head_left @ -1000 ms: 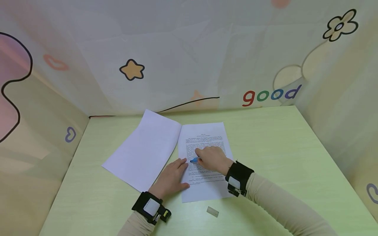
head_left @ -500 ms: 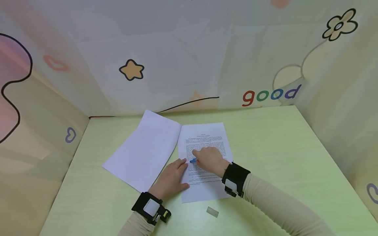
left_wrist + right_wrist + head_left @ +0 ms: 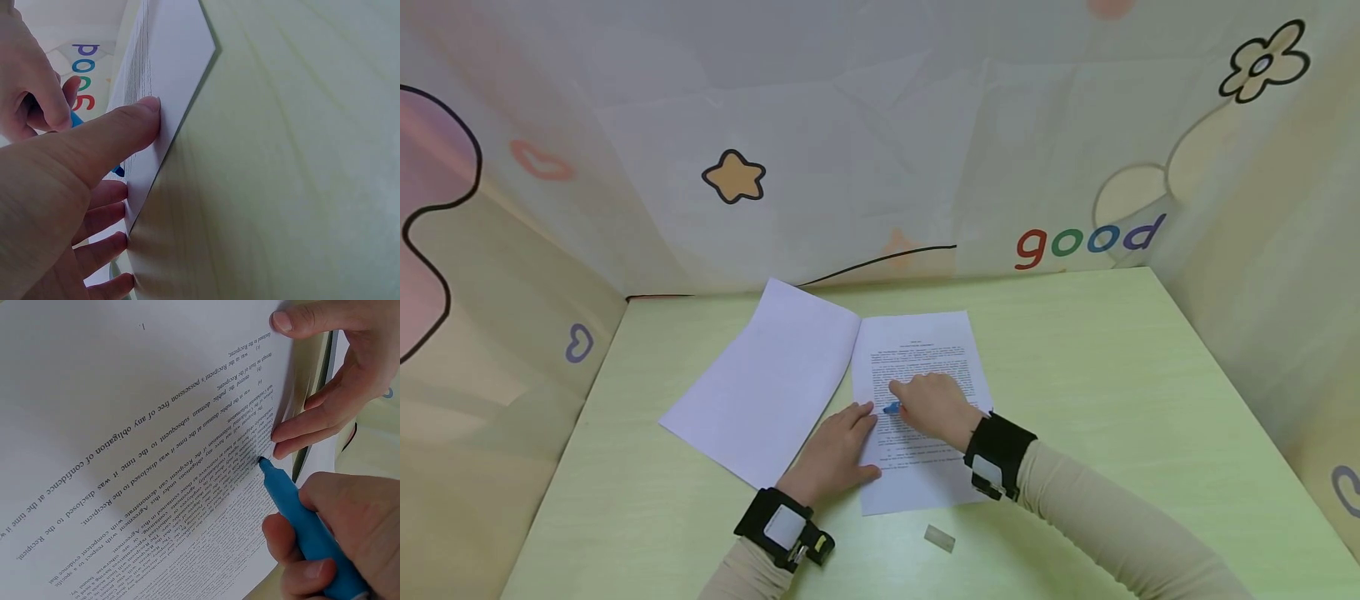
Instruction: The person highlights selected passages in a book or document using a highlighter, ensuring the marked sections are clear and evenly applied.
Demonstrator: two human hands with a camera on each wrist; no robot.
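Note:
In the head view, a printed page lies on the table, joined at its upper left to a blank turned-over sheet. My left hand rests along the printed page's left edge, its thumb on the paper and its fingers spread. My right hand grips a blue highlighter, thumb and fingers curled round the barrel. In the right wrist view the highlighter's dark tip is right at the lines of text, close to my left fingertips. My right hand covers part of the text in the head view.
A small grey rectangular piece lies on the pale green table, just below the printed page. A patterned cloth hangs behind the table and along both sides. Each wrist wears a black strap with a camera.
My right hand shifts slightly to the left with the highlighter over the first half second, then stays nearly still. My left hand and the paper keep their places.

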